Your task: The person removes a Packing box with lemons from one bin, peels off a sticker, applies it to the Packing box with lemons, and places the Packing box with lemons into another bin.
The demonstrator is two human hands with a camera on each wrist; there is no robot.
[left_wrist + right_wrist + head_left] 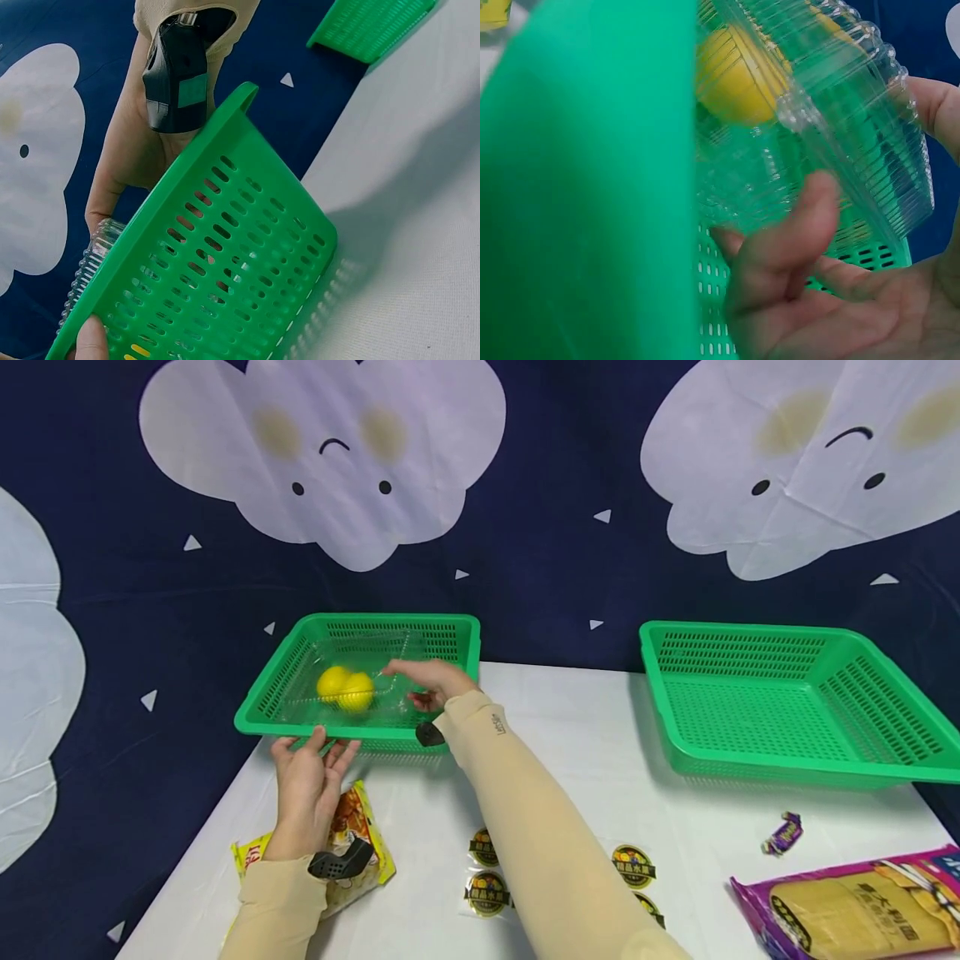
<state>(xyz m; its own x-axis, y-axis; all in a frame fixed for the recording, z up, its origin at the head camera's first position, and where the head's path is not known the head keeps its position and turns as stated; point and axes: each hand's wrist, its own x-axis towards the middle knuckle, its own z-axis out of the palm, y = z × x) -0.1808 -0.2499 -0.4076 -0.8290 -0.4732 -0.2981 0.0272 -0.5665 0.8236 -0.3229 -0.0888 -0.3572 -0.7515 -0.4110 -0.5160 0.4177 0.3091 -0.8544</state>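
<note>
A clear plastic box (pixel 393 702) with two round yellow objects (pixel 356 692) in it lies inside the left green basket (pixel 255 720). My right hand (pixel 438 681) is at the right end of this box. Its thumb touches the ribbed upper edge, and the other fingers curl beside the lower side in the right wrist view; basket wall hides part of the grip. My left hand (pixel 311 777) holds the basket's front rim, with a fingertip (pixel 91 341) on the rim in the left wrist view. Beneath that arm lies a yellow food packet (pixel 367 835).
A second green basket (pixel 780 768) stands at the right. In front of it lie a purple-wrapped candy (pixel 783 833) and a purple noodle packet (pixel 855 906). Round black-and-gold stickers (pixel 486 893) lie on the white table (pixel 570 735), partly under my right arm. A dark blue cloud-patterned cloth (pixel 555 577) hangs behind.
</note>
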